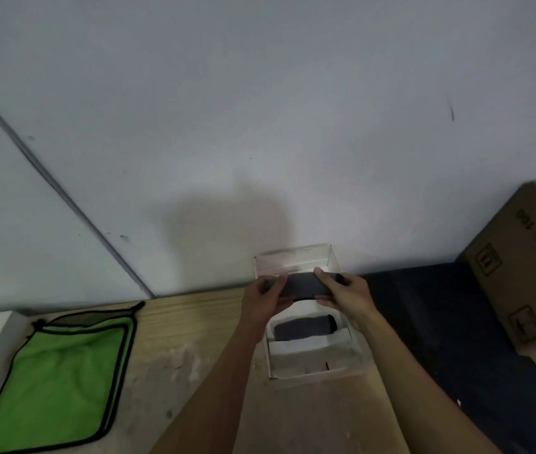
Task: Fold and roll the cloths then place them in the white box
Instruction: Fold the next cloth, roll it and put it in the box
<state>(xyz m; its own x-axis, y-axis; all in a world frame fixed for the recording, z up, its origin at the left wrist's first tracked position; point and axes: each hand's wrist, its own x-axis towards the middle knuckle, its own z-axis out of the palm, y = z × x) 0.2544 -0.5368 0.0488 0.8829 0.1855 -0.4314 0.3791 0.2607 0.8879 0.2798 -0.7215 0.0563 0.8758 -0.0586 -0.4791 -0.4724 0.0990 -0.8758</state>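
Two hands held one rolled dark grey cloth [302, 286] between them, over the far half of the white box [337, 262]. Left hand [261, 301] closed on the roll's left end, thumb toward the person and fingers curled over the top; right hand [346, 294] closed on the right end in like fashion. Roll lay level and crosswise to the box, apparently not yet resting on the floor of it.

Step in hand, as judged: placing. Folding and rolling of this piece looked complete; only the lowering remained. The next move would call for both hands to sink together, keeping the roll tight so it did not spring open, and to seat it in the far part of the box, beyond the roll already there.

One second rolled grey cloth [304, 327] lay inside the box, just nearer the person than the hands, below the wrists.

One green cloth with black edging [63, 371] lay flat and unrolled on the wooden tabletop [194, 322], well to the left of the left hand. Appeared to be more than one layer; count uncertain. Judged still to be folded and rolled.

One brown cardboard carton [528, 263] stood well to the right of the right hand on a dark surface. Printing ran sideways along its face: letters resembling "NTITY" and a number, perhaps "100", blurred. Handling symbols were printed below, not legible. No brand was readable anywhere.
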